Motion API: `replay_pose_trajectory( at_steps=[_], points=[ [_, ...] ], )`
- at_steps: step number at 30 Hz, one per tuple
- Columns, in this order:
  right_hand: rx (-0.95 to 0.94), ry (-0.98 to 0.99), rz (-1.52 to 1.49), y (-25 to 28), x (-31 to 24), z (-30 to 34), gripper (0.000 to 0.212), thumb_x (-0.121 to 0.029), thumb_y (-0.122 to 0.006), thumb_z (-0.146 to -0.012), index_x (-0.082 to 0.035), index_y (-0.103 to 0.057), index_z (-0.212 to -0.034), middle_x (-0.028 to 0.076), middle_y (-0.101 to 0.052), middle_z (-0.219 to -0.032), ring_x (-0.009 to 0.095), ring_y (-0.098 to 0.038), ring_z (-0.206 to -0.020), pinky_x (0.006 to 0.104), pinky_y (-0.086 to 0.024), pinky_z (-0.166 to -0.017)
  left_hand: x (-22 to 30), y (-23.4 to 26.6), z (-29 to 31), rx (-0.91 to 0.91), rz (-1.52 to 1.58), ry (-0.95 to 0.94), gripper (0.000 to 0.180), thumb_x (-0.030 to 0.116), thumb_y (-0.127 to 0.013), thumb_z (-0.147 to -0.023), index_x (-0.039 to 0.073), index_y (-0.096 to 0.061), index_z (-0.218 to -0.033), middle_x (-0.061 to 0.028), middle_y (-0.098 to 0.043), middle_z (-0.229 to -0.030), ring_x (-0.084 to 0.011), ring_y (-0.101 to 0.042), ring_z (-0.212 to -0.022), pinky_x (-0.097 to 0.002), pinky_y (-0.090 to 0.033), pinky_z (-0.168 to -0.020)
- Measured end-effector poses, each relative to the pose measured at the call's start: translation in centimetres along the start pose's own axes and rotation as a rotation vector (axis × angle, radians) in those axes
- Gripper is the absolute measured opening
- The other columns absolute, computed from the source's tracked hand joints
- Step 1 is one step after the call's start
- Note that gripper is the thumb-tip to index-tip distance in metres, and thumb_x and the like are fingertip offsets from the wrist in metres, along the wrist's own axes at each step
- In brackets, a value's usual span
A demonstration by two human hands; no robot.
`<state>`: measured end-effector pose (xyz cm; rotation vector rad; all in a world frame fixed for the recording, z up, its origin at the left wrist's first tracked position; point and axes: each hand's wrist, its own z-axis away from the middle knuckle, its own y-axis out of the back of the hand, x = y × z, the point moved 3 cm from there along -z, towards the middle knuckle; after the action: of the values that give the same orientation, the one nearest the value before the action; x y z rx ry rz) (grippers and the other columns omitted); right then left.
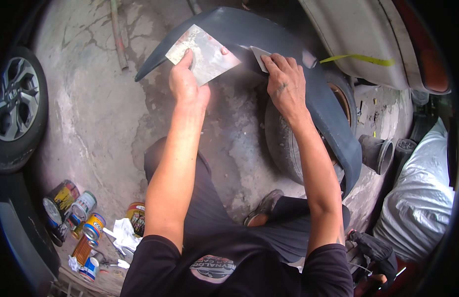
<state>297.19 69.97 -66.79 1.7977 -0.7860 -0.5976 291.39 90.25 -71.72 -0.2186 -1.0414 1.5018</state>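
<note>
My left hand (188, 81) grips a thin, square, pale plate (212, 62) by its lower edge, the thumb lying on top. Whitish paste is smeared over the plate's left part, and a pinkish spot shows near its right corner. In my right hand (286, 81) is a flat grey putty spreader (259, 57), pinched between thumb and fingers. The spreader lies at the inner edge of a curved dark grey car fender (229, 24); whether it touches the surface I cannot tell. A lighter patch marks the fender just right of my right hand.
Behind the fender a tire (281, 143) lies on the stained concrete. At lower left stand several paint cans (85, 205) beside crumpled white paper (124, 236). A car wheel (19, 109) is far left, a pole (118, 37) at the top, a silvery cover (412, 198) on the right.
</note>
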Motion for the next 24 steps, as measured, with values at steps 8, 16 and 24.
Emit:
replay_pose_trajectory(
  at_steps=[8, 16, 24],
  points=[
    [-0.005, 0.078, -0.009, -1.7, -1.2, 1.7, 0.038, -0.006, -0.064, -0.083, -0.007, -0.071, -0.121, 0.007, -0.066, -0.118, 0.029, -0.060, -0.106, 0.0437, -0.047, -0.086, -0.1, 1.2, -1.1, -0.056, 0.038, 0.008, 0.037, 0.012, -0.060, -0.102, -0.002, -0.053, -0.137, -0.0137, -0.064, -0.130, -0.0295, -0.065, -0.120, -0.0477, -0.052, -0.107],
    [0.025, 0.036, -0.002, -0.2, -0.4, 1.5, 0.040, 0.001, -0.061, -0.083, -0.009, -0.073, -0.119, 0.006, -0.069, -0.119, 0.028, -0.062, -0.104, 0.0416, -0.048, -0.087, 0.3, 1.0, -0.9, -0.056, 0.021, -0.025, 0.038, 0.012, -0.059, -0.103, -0.001, -0.053, -0.137, -0.0138, -0.064, -0.130, -0.0295, -0.065, -0.121, -0.0472, -0.052, -0.107],
    [0.039, 0.014, -0.018, -1.8, -0.2, 0.6, 0.042, 0.001, -0.061, -0.082, -0.008, -0.071, -0.122, 0.006, -0.068, -0.121, 0.030, -0.061, -0.106, 0.0425, -0.048, -0.088, 0.4, 0.9, -0.6, -0.038, 0.032, -0.018, 0.039, 0.012, -0.059, -0.103, -0.002, -0.052, -0.138, -0.0144, -0.064, -0.131, -0.0301, -0.065, -0.120, -0.0472, -0.053, -0.106]
  ],
)
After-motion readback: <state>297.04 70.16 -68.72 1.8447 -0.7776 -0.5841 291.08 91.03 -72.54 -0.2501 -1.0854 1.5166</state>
